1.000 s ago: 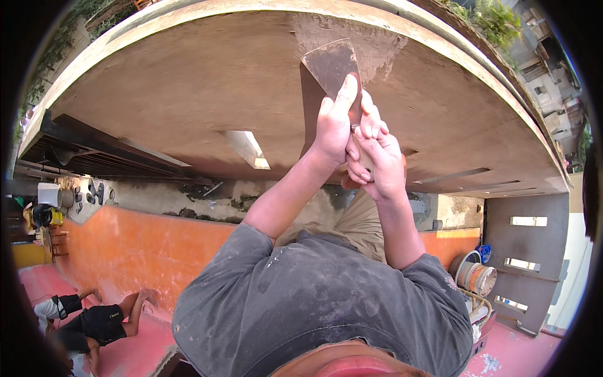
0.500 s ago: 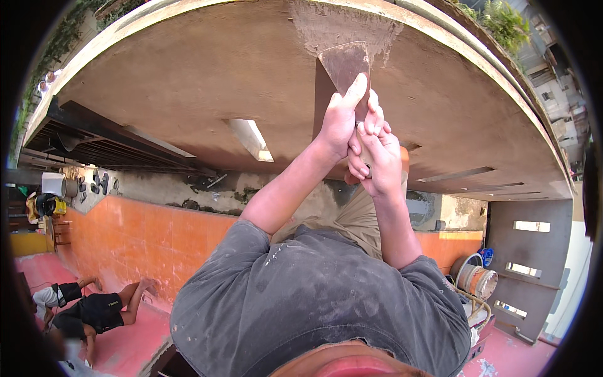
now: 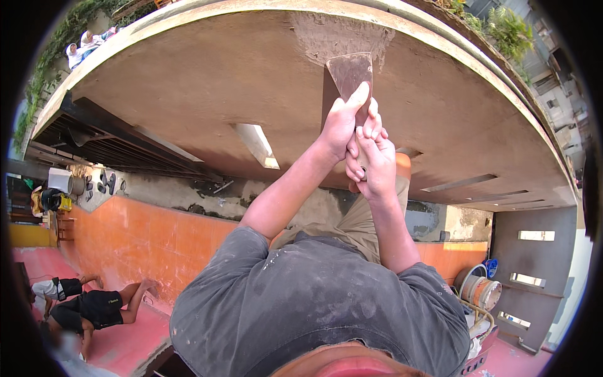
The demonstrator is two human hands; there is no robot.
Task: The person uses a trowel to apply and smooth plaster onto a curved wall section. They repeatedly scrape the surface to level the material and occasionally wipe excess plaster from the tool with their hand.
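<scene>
Both my hands are closed on a putty knife (image 3: 352, 70) with a broad, dull brown blade that flares toward its far edge. My left hand (image 3: 342, 125) grips it at the neck, the thumb lying along the blade. Just below and to the right, my right hand (image 3: 377, 164) wraps the pale handle, of which only a small part with a hole shows between the fingers. The blade's wide edge lies against or close to the brown wall (image 3: 207, 75), at the lower border of a rough grey patch (image 3: 342, 38). A dark shadow falls left of the blade.
Slots (image 3: 257, 144) pierce the wall, and a dark metal grille (image 3: 119, 141) stands at its left. Two people (image 3: 94, 311) are low on the pink floor at lower left. Buckets (image 3: 480, 286) stand at right. More people (image 3: 85, 47) are beyond the wall's top edge.
The view has shifted slightly, so wall and putty knife both appear a little lower. Both hands keep the same grip. People beyond the wall at upper left have come further into sight.
</scene>
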